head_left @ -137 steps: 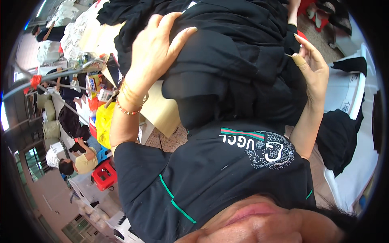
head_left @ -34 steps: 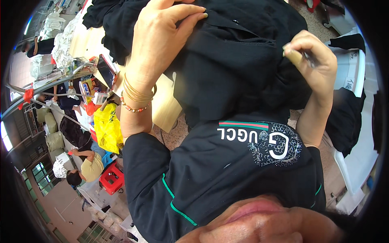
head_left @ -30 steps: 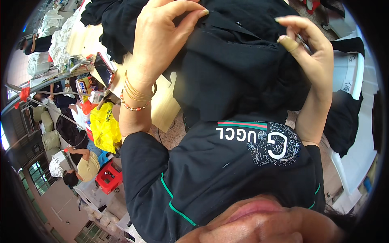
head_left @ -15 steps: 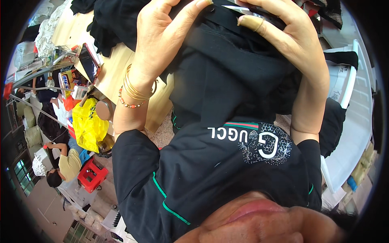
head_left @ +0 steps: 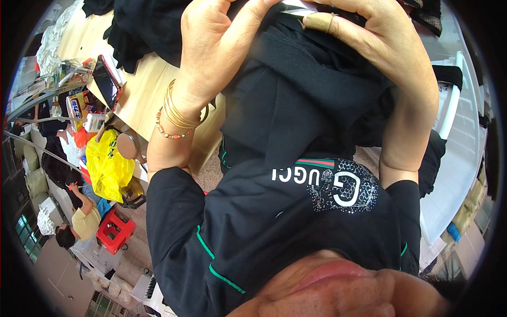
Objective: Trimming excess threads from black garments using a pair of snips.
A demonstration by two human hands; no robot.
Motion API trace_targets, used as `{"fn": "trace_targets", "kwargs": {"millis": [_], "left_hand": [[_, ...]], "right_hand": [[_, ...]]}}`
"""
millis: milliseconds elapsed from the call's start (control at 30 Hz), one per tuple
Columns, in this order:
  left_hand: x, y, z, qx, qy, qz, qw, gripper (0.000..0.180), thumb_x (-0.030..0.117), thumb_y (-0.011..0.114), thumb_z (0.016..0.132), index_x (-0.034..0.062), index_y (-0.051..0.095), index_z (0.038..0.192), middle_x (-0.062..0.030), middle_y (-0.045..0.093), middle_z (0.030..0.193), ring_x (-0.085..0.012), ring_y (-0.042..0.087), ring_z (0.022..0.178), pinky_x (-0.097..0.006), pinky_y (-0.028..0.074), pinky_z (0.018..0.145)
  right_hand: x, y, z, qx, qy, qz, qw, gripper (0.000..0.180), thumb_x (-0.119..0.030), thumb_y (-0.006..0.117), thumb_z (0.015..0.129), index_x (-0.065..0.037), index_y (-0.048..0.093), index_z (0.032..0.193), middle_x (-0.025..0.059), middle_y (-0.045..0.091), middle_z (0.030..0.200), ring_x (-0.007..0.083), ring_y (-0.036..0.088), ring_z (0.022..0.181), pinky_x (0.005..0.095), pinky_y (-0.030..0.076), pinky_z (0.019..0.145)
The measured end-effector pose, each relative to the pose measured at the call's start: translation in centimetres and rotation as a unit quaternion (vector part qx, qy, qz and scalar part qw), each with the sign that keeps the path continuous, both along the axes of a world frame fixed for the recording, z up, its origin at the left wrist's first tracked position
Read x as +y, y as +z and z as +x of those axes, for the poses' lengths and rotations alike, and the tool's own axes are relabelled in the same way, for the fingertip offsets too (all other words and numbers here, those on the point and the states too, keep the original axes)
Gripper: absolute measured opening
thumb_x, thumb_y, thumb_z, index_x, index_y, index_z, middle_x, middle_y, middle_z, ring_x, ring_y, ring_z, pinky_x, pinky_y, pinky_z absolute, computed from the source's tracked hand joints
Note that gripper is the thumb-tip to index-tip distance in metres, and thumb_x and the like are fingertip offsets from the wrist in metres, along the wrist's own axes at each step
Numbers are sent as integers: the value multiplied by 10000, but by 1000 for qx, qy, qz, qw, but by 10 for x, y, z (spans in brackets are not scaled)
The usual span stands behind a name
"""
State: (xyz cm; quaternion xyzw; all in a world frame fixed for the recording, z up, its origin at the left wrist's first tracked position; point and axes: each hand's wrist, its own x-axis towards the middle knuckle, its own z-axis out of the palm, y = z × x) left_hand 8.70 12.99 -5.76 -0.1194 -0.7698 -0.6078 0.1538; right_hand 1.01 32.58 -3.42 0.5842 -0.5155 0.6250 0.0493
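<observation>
My left hand point(head_left: 214, 53), with gold bangles point(head_left: 177, 113) at the wrist, pinches black cloth point(head_left: 296, 95) at the upper edge of the view; its fingertips are cut off there. Opposite it, my right hand point(head_left: 383, 47) curls over the same cloth, a tan cover point(head_left: 319, 21) on its thumb. By that thumb, a thin, pale, shiny pointed blade point(head_left: 296, 9) sticks out from under the right fingers toward the left hand; the rest of it is hidden. Folds of the cloth hang down between my forearms onto my lap.
More black cloth point(head_left: 148, 26) lies on the wooden table point(head_left: 145, 87). A phone point(head_left: 107, 82) leans at its left edge, with a yellow plastic bag point(head_left: 108, 164) below. Further off are a red stool point(head_left: 115, 231) and another person point(head_left: 82, 216). A white bin point(head_left: 449, 174) stands at right.
Both hands have shifted slightly up, and the right thumb has moved a little left. The cloth's folds below the right hand have slumped into a new shape.
</observation>
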Motion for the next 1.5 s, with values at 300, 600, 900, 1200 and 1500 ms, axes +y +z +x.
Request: {"fn": "trace_targets", "kwargs": {"millis": [300, 600, 900, 1200, 1500], "left_hand": [[7, 6, -5, 12, -13, -17, 1000, 72, -4, 622, 989, -45, 665, 1030, -75, 675, 1013, -126, 615, 907, -243, 495, 823], [7, 8, -2, -16, -13, -21, 1000, 79, 6, 613, 1006, -41, 658, 1051, -45, 649, 1002, -98, 584, 886, -224, 483, 815], [11, 13, 0, -14, -6, -27, 1000, 71, 0, 612, 1007, -35, 656, 1050, -43, 653, 1020, -97, 586, 914, -224, 478, 838], [-9, 30, -13, -23, -83, -176, 981, 352, -44, 741, 807, -13, 690, 1154, -117, 686, 1142, -233, 650, 1086, -336, 487, 980], [-28, 5, -27, 160, -28, -194, 967, 312, -140, 582, 892, -11, 742, 1128, -57, 721, 1115, -123, 649, 1043, -248, 488, 947]], "right_hand": [[8, 10, 3, 25, -54, 47, 997, 258, -191, 754, 923, 28, 745, 1059, 135, 640, 824, 256, 631, 733, 348, 493, 653], [6, 61, 16, 58, -225, 441, 867, 236, -177, 745, 898, 34, 742, 1003, 138, 610, 786, 292, 633, 752, 362, 497, 690], [23, 54, 17, 50, -243, 397, 884, 186, -140, 735, 896, 24, 754, 983, 131, 642, 797, 272, 641, 749, 348, 502, 681], [93, 10, 65, -215, -377, 365, 824, 279, -109, 910, 764, -15, 749, 973, -4, 679, 831, 48, 561, 700, 223, 416, 598], [93, -54, 88, -210, -256, 271, 904, 196, -94, 815, 839, -18, 708, 984, 26, 662, 930, 121, 648, 882, 257, 520, 813]]}}
